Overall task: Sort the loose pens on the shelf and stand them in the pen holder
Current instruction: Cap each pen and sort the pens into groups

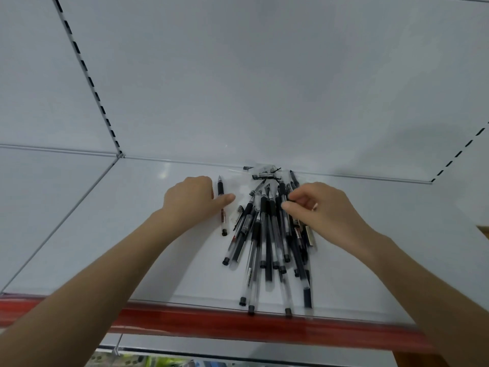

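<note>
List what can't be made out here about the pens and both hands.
Pen holder: outside the head view.
Pile of pens: overlap hides the count; print too small.
Right hand: curled fingers hide its grip.
Left hand: its back hides the fingers over the single pen.

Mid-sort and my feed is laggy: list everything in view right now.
Pen pile: many, overlapped beyond counting, black and clear, shelf centre.
Lone pen: one, black, left of pile.
Loose bits: few, black and clear, behind pile.
Shelf: one, white, under everything.
Front rail: one, red, shelf's front edge.
Back panel: one, white, behind shelf.
Pen holder: none in view.
Left hand: one, thumb across lone pen.
Right hand: one, pinching a pen in pile.
</note>
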`<move>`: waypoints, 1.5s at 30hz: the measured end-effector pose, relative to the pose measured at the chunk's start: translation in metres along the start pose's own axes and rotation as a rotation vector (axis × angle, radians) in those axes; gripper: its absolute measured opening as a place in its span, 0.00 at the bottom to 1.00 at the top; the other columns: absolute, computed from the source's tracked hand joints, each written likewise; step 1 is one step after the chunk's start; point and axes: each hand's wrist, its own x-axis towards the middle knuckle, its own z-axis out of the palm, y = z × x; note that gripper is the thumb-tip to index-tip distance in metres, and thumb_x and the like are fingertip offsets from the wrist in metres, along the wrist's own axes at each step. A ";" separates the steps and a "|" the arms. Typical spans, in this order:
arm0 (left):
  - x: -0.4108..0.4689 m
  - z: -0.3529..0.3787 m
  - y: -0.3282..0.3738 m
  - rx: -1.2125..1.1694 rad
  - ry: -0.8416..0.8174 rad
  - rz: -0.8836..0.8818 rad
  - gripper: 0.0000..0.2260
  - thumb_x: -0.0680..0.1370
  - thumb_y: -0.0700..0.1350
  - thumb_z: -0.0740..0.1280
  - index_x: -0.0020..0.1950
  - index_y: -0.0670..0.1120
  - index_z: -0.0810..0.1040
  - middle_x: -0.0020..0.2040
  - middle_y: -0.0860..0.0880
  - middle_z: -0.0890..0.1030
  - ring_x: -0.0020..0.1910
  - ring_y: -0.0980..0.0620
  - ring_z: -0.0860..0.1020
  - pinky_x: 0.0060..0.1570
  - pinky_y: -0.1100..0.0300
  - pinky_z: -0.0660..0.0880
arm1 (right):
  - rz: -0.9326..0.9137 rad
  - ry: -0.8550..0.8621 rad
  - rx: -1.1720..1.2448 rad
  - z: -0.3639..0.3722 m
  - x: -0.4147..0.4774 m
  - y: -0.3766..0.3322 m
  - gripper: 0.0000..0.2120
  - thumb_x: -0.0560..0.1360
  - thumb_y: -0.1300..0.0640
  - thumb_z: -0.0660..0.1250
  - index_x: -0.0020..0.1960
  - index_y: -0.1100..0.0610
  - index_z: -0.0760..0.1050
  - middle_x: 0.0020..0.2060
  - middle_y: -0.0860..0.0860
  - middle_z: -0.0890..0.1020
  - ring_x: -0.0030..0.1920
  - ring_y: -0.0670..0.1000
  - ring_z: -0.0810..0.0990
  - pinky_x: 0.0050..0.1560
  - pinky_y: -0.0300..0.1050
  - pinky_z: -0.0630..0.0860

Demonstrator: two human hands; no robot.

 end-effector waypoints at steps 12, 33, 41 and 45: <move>-0.010 -0.011 -0.028 -0.065 0.012 -0.077 0.14 0.75 0.56 0.62 0.45 0.45 0.74 0.42 0.49 0.76 0.41 0.48 0.74 0.38 0.59 0.68 | -0.244 -0.479 -0.456 0.037 0.061 -0.054 0.19 0.73 0.45 0.67 0.58 0.56 0.75 0.54 0.51 0.80 0.54 0.52 0.77 0.55 0.48 0.74; -0.052 -0.036 -0.033 -0.588 0.261 0.034 0.04 0.76 0.46 0.62 0.41 0.50 0.70 0.36 0.48 0.79 0.30 0.57 0.73 0.29 0.70 0.67 | -0.150 -0.256 0.143 0.019 0.060 -0.049 0.06 0.72 0.53 0.70 0.40 0.53 0.74 0.36 0.46 0.79 0.35 0.45 0.76 0.37 0.34 0.71; -0.071 -0.069 -0.003 -0.682 0.383 0.263 0.05 0.73 0.49 0.66 0.38 0.58 0.76 0.28 0.50 0.71 0.26 0.56 0.66 0.28 0.68 0.64 | -0.228 0.130 0.583 -0.049 0.036 -0.055 0.11 0.73 0.65 0.67 0.43 0.49 0.79 0.34 0.44 0.81 0.40 0.43 0.78 0.43 0.38 0.79; -0.072 -0.078 0.010 -0.628 0.406 0.325 0.06 0.73 0.51 0.66 0.36 0.60 0.75 0.31 0.49 0.75 0.26 0.56 0.68 0.29 0.68 0.65 | -0.279 0.161 0.560 -0.070 0.027 -0.058 0.13 0.74 0.65 0.65 0.44 0.47 0.79 0.35 0.41 0.81 0.39 0.41 0.77 0.42 0.37 0.79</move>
